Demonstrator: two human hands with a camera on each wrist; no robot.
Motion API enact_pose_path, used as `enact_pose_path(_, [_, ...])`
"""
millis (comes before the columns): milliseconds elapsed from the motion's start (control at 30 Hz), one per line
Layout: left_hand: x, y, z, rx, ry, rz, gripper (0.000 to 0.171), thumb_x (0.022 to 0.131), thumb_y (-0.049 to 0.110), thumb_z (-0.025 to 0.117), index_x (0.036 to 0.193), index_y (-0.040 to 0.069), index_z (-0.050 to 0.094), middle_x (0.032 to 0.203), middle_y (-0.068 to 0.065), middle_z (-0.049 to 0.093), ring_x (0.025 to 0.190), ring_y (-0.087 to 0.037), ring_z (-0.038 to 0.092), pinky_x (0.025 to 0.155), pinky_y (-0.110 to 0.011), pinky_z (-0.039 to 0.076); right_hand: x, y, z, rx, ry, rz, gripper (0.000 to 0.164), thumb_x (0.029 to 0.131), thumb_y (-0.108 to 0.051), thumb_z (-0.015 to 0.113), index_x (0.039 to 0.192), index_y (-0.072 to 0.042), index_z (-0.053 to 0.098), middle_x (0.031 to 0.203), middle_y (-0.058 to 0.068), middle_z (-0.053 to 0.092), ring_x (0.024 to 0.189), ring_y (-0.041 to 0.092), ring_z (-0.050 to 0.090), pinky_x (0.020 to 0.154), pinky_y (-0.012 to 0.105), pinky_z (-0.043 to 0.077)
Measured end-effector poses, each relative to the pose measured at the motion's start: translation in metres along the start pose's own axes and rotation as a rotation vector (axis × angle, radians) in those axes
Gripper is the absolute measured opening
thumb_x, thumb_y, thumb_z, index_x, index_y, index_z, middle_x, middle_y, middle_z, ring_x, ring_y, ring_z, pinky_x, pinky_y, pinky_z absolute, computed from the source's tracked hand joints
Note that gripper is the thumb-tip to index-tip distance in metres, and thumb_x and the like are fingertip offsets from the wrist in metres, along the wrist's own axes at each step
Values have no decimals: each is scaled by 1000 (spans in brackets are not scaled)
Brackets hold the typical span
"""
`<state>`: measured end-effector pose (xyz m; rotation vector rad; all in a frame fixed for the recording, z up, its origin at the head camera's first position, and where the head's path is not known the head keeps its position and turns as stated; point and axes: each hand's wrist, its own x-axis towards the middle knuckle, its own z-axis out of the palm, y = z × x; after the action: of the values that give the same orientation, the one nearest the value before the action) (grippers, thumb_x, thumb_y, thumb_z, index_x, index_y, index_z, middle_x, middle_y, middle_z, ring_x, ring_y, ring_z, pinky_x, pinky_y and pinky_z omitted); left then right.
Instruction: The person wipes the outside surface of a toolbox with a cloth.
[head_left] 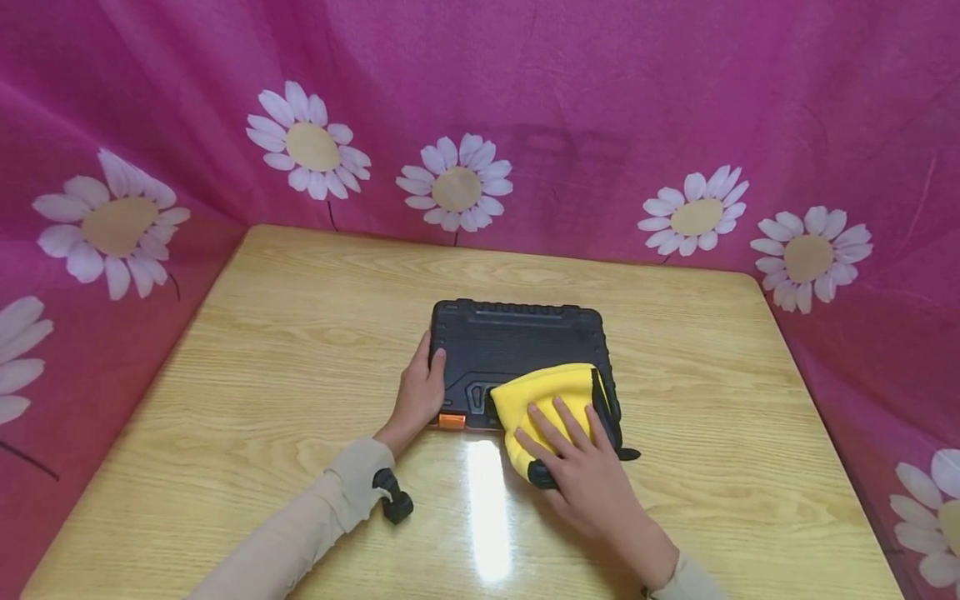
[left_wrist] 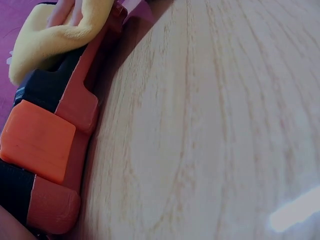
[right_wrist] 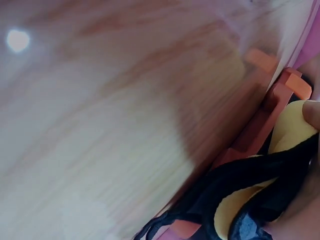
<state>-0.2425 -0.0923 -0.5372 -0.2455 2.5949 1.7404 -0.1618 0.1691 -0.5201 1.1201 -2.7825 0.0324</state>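
Note:
A black plastic carrying case (head_left: 525, 337) lies flat on the table, its orange latch (head_left: 452, 421) towards the near left corner. My left hand (head_left: 422, 385) holds the case's left edge, thumb on the top face and fingers along the side. Over the near right part of the case is a folded yellow cloth with black edging (head_left: 555, 387). My right hand (head_left: 588, 475) presses on this cloth with fingers spread and straight. In the right wrist view the cloth's black edging (right_wrist: 240, 172) hangs in folds beside the case's orange-red lower side (right_wrist: 260, 125).
The wood-grain table (head_left: 300, 333) extends around the case on all sides. A pink curtain with daisies (head_left: 570, 125) encloses the table at the back and both sides. A bright light reflection lies on the tabletop near the case's front.

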Motion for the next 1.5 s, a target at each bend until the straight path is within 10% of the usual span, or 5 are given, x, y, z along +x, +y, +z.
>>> enact_pose_path(1500, [0, 2, -2, 10, -20, -4, 58, 111, 28, 31, 159, 2, 14, 163, -14, 19, 149, -28, 19, 119, -44, 19, -62, 46, -6, 228, 48, 189, 70, 70, -4, 82, 137, -12, 62, 155, 21, 35, 137, 56, 28, 98, 63, 43])
